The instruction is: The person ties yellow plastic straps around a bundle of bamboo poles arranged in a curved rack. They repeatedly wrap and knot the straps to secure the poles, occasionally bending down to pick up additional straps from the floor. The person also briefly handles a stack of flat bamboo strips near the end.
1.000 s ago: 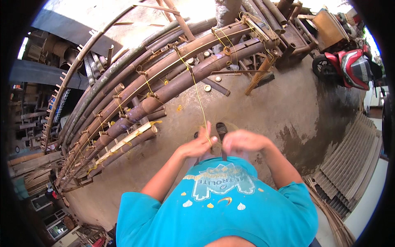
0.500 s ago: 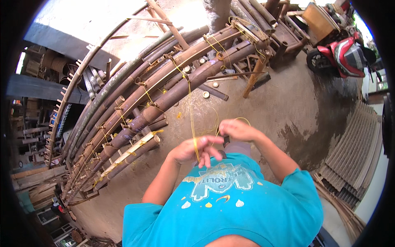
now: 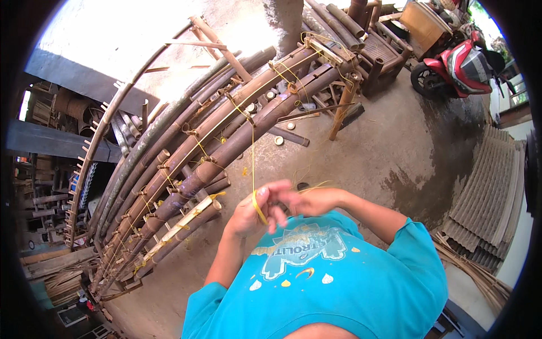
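A thin yellow cord (image 3: 252, 158) runs taut from a lashing on the long bamboo poles (image 3: 197, 175) down to my left hand (image 3: 248, 213). It is looped round that hand near the thumb, and the left fingers are curled and partly blurred. Right against those fingertips is my right hand (image 3: 319, 201), its fingers closed; loose strands of the same cord show just above it. My left fingers partly hide the right fingertips. Both hands are in front of my blue shirt, near the ends of the lower bamboo poles.
More bamboo poles (image 3: 135, 135) curve along the left, tied with yellow cord. Short cut bamboo pieces (image 3: 278, 140) lie on the concrete floor. A red motorbike (image 3: 460, 70) stands far right, above stacked corrugated sheets (image 3: 485, 192). A wooden chair (image 3: 381, 53) is at the back.
My right hand has come down and left to meet my left hand. The left hand has shifted slightly left, its fingers more curled. The cord stays taut to the poles.
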Demonstrator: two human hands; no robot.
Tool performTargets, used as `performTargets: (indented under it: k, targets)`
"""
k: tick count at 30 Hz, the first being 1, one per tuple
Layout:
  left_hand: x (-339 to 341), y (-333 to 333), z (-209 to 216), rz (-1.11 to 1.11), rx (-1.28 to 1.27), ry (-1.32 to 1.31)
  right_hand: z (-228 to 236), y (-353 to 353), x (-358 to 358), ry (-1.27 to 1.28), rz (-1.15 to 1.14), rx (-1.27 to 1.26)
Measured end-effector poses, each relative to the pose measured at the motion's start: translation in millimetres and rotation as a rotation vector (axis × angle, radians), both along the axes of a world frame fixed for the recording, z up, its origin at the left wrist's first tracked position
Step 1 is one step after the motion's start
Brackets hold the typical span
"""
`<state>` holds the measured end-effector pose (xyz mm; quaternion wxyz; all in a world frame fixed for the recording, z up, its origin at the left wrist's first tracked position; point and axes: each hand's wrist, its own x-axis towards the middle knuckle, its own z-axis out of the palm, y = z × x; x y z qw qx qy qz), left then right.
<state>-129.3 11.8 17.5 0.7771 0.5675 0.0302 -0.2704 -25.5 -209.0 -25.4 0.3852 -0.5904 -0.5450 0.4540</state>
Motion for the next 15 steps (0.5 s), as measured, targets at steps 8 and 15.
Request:
performTargets:
  k: [8, 15]
  targets:
    - [-1.2, 11.3, -24.6, -0.017, -0.507, -0.152, -20.2, 4.9, 2.2, 0.031, 0.076, 0.07]
    - [-9.8, 8.3, -17.1, 0.177, 0.179, -0.169, 47.3, 13.8, 17.5, 0.392, 0.038, -0.131]
